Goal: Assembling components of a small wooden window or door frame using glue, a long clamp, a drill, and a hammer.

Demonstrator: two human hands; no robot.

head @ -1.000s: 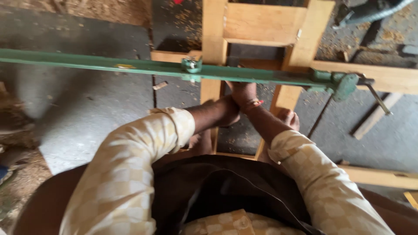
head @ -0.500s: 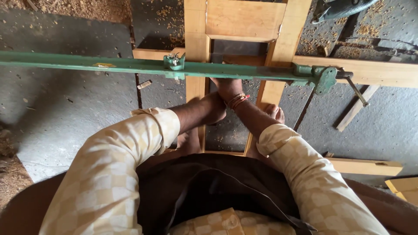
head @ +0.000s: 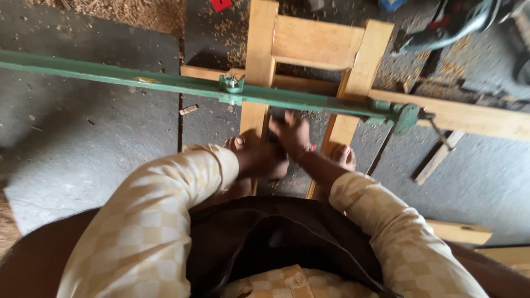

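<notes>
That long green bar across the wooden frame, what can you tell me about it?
The green bar looks like painted metal, worn and scuffed in places. It runs from the left edge, sloping slightly down to the right, lying across the two uprights of the pale wooden frame. A small sliding bracket sits on it near the left upright. At its right end is a green clamp head with a thin screw handle. Neither hand touches it.

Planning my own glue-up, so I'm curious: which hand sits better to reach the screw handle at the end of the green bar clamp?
Probably the right hand: it lies on the side of the screw handle of the green bar clamp. The left hand is farther away.
</notes>
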